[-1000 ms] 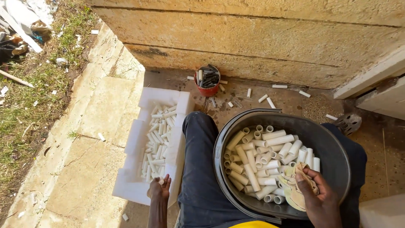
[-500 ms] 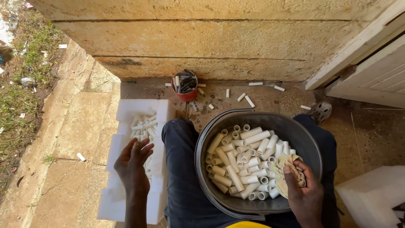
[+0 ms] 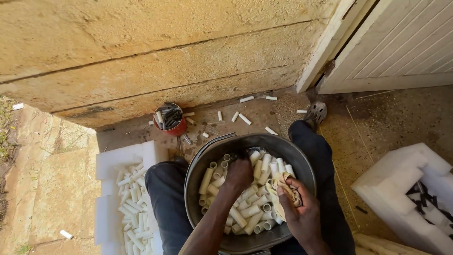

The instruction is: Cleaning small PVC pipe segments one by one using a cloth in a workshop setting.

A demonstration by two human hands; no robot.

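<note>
A dark metal basin (image 3: 207, 156) rests on my lap, filled with several short cream plastic pipe pieces (image 3: 245, 210). My left hand (image 3: 238, 174) reaches down into the basin among the pipe pieces, fingers curled over them; whether it grips one is hidden. My right hand (image 3: 295, 208) hovers over the basin's right side and holds a crumpled tan cloth (image 3: 285, 186). A white foam tray (image 3: 113, 158) on the ground to my left holds several more pipe pieces (image 3: 130, 203).
A red tin (image 3: 170, 120) with small tubes stands by the rough wall. Loose pipe pieces (image 3: 244, 118) lie scattered on the ground. A white foam block (image 3: 401, 189) sits at the right, a white door (image 3: 396, 42) above it.
My left hand has moved from over the foam tray on the left into the basin. The view has swung to the right. My right hand still holds the cloth.
</note>
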